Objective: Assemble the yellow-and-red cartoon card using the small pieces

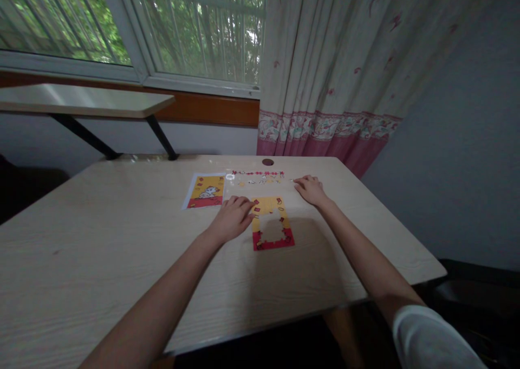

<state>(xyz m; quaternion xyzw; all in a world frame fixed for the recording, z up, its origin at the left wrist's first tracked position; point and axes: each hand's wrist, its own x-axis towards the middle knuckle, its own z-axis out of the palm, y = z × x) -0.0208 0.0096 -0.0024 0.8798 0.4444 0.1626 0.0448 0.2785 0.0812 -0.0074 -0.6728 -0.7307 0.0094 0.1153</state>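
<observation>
A partly filled jigsaw puzzle (273, 245) lies flat on the table, its yellow and red border joined around a bare middle. My left hand (231, 219) rests at its left edge, thumb and forefinger apart and touching the border. Further back and to the right, my right hand (312, 190) has its fingertips down at a small whitish puzzle piece (291, 180), pinched at the fingertips. Loose puzzle pieces (258, 173), red, white and yellow, are spread in rows beyond the puzzle. Left of them lies a reference picture (206, 191) of a white cartoon animal on yellow and red.
The pale wooden table (122, 250) has a round brown cable hole (267, 162) near its back edge. A raised shelf (81, 99) on dark brackets stands at the back left. Behind are a window and a patterned curtain (325, 87); a wall stands on the right.
</observation>
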